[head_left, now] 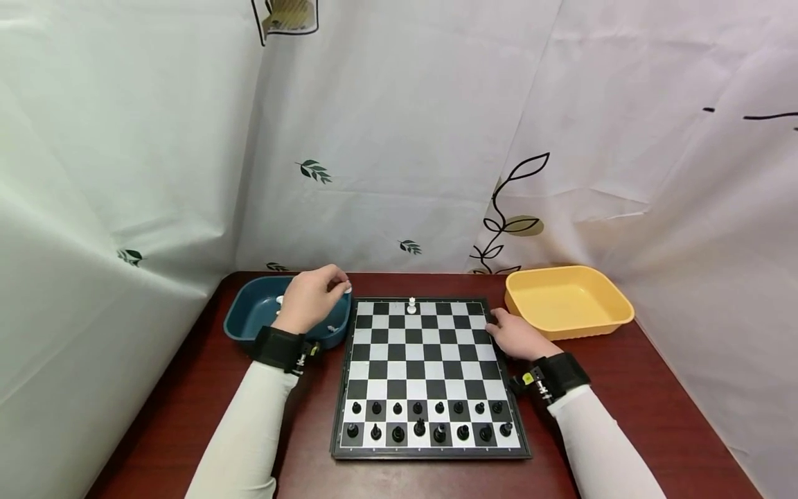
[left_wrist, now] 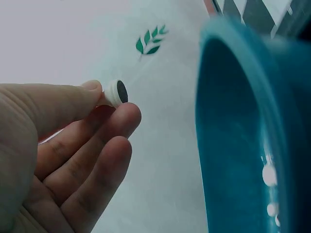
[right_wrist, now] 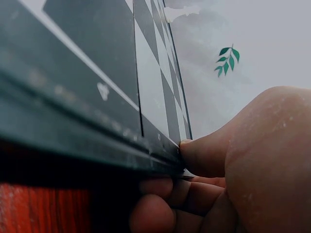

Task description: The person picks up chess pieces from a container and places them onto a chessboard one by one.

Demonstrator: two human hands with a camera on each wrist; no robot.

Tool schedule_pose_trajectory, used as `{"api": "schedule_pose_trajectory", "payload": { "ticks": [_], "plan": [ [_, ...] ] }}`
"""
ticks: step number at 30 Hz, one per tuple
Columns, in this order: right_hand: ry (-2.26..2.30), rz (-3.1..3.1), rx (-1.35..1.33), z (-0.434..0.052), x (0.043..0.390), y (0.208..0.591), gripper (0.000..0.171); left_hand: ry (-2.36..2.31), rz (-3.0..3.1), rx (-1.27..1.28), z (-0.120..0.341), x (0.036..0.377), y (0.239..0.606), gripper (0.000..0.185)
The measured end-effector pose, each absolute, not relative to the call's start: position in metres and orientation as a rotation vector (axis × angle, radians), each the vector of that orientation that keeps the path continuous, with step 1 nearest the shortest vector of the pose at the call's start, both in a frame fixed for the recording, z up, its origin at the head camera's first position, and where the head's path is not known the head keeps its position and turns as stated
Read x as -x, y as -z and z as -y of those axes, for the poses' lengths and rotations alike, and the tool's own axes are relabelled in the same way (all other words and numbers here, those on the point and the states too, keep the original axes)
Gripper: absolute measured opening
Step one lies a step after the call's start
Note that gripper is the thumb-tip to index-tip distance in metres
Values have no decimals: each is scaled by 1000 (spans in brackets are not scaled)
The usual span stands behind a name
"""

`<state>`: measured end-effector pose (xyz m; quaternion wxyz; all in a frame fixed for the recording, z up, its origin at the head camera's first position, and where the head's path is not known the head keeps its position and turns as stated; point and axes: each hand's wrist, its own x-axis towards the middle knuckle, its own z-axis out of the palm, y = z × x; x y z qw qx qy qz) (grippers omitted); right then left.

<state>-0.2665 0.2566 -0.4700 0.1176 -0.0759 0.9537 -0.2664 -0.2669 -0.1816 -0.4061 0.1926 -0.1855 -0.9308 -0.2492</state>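
My left hand (head_left: pixel 310 299) is above the blue bin (head_left: pixel 249 305), pinching a white chess piece (left_wrist: pixel 116 93) between thumb and fingers. The piece's dark round base faces outward in the left wrist view; its top is hidden by the fingers. At the chessboard's (head_left: pixel 424 374) right side, my right hand (head_left: pixel 519 335) grips the edge, thumb on top and fingers curled below. One white chess piece (head_left: pixel 411 305) stands on the far row. Black chess pieces (head_left: pixel 419 427) fill the two rows nearest me.
Several white pieces (left_wrist: pixel 269 174) lie inside the blue bin, left of the board. A yellow bin (head_left: pixel 569 301) stands at the back right of the dark red table (head_left: pixel 630 402). Behind the table hangs a white cloth (head_left: pixel 399 138) printed with leaves.
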Motion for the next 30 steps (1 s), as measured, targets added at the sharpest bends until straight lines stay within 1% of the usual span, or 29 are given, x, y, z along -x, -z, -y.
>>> {"api": "schedule_pose_trajectory", "payload": {
  "ticks": [8, 18, 30],
  "plan": [
    [783, -2782, 216, -256, 266, 470, 53, 666, 2625, 646, 154, 269, 399, 5],
    [787, -2786, 220, -256, 265, 471, 52, 576, 2654, 826, 117, 285, 390, 4],
    [797, -2783, 210, -256, 264, 470, 53, 499, 2712, 1022, 73, 293, 381, 4]
  ]
}}
